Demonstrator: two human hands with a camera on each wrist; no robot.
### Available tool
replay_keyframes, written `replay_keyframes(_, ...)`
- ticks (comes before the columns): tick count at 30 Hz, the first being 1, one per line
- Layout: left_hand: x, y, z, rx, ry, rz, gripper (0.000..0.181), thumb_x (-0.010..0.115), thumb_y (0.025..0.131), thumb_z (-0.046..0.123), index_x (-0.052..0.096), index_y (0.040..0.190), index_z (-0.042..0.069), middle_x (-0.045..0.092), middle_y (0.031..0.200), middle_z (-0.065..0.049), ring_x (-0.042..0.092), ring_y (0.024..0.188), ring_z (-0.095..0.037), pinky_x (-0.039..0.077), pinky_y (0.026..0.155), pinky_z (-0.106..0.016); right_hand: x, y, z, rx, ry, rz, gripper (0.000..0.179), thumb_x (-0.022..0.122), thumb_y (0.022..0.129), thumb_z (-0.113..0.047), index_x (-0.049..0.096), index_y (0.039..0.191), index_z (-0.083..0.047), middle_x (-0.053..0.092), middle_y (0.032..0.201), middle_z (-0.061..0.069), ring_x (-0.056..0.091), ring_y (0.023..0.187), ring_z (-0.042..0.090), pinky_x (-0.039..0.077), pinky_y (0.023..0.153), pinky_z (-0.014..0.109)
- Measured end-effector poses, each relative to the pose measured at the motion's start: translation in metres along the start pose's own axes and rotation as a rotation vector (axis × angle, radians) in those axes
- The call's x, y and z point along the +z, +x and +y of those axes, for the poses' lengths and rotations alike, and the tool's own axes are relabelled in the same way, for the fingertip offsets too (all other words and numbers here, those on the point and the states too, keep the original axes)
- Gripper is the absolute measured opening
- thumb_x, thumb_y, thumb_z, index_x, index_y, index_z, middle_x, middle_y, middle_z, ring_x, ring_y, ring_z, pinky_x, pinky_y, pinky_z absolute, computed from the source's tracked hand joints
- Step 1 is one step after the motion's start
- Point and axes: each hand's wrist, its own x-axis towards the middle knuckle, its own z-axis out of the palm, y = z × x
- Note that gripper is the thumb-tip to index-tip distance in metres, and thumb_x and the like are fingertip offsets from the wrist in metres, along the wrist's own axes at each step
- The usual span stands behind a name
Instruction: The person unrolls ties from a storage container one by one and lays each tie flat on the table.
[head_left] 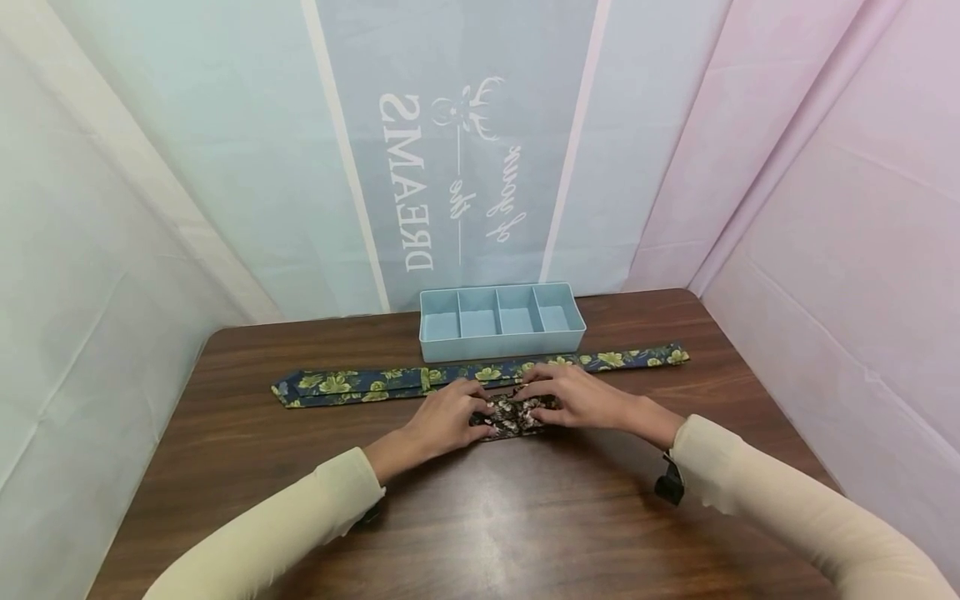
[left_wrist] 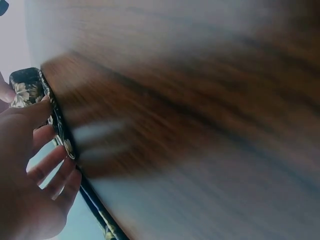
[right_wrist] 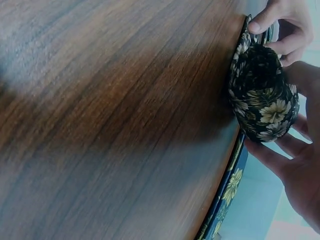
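Note:
A black tie [head_left: 513, 419] with white and beige flowers lies bunched into a short, folded bundle on the table. My left hand [head_left: 447, 417] pinches its left end, thumb at the near edge and fingers behind. At the other end, my right hand [head_left: 581, 398] holds the bundle between thumb and fingers. The right wrist view shows the folded tie [right_wrist: 272, 117] bulging into a loop with a dark hollow. Just beyond both hands stretches a navy tie [head_left: 337, 385] with yellow-green flowers, laid out lengthwise; the right fingers overlap part of it in the head view.
A light blue tray [head_left: 502, 347] with several compartments stands behind the navy tie, close to the back edge of the brown wooden table [head_left: 480, 517]. Fabric-covered walls [head_left: 247, 167] rise at the back and both sides.

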Motion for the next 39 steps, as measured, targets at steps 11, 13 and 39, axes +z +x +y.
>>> replay_keyframes(11, -0.011, -0.017, -0.01, -0.021, -0.022, -0.007, 0.03, 0.085, 0.09, 0.043, 0.085, 0.108, 0.019, 0.072, 0.116, 0.003, 0.065, 0.106, -0.016, 0.06, 0.086, -0.034, 0.0, -0.002, 0.001, 0.038, -0.006, 0.088, 0.028, 0.083, 0.093, -0.036, 0.076, 0.11, -0.015, 0.071, 0.118, 0.004, 0.063, 0.074, 0.008, 0.056, 0.069, 0.028)
replay_keyframes(13, -0.012, -0.021, -0.011, -0.026, -0.023, -0.006, 0.031, 0.086, 0.09, 0.043, 0.085, 0.108, 0.018, 0.072, 0.117, 0.002, 0.065, 0.106, -0.016, 0.061, 0.086, -0.035, 0.0, -0.002, 0.001, 0.047, -0.009, 0.112, 0.028, 0.086, 0.091, -0.034, 0.074, 0.106, -0.014, 0.071, 0.11, 0.001, 0.06, 0.067, 0.008, 0.052, 0.063, 0.025)
replay_keyframes(39, -0.027, -0.046, -0.029, -0.021, -0.028, -0.016, 0.027, 0.088, 0.088, 0.037, 0.085, 0.106, 0.016, 0.073, 0.117, -0.001, 0.066, 0.109, -0.02, 0.061, 0.087, -0.04, 0.0, -0.017, 0.013, 0.012, 0.033, 0.029, 0.038, 0.08, 0.092, -0.012, 0.072, 0.129, -0.011, 0.068, 0.125, 0.007, 0.068, 0.104, 0.019, 0.061, 0.081, 0.038)
